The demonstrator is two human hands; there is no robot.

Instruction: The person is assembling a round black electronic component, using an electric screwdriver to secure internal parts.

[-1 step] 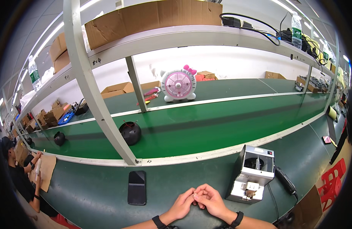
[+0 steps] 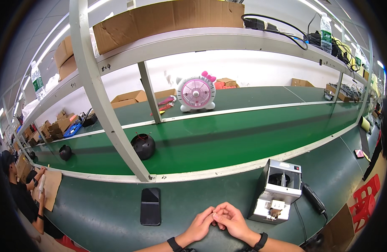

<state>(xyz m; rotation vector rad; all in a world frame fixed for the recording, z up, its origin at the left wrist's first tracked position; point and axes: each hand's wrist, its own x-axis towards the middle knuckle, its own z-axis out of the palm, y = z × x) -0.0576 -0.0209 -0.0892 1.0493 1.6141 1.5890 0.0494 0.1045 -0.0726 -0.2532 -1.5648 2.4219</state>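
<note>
My left hand (image 2: pixel 200 224) and my right hand (image 2: pixel 231 220) rest together near the table's front edge, their curled fingers touching at the tips. Nothing shows between them, though the insides of the fingers are hidden. A dark band circles each wrist. To the left of my hands a black phone (image 2: pixel 150 206) lies flat on the dark green table (image 2: pixel 105 210). Closer to my right hand stands a grey metal benchtop machine (image 2: pixel 265 199), with a dark round part in its open top and a small red switch.
A black corded device (image 2: pixel 314 199) lies right of the machine. Beyond a metal rail runs a green conveyor belt (image 2: pixel 227 138) carrying black domes (image 2: pixel 143 147). A pink-and-white fan (image 2: pixel 196 94) stands behind it. A shelf post (image 2: pixel 105 92) rises ahead; a co-worker (image 2: pixel 23 193) sits far left.
</note>
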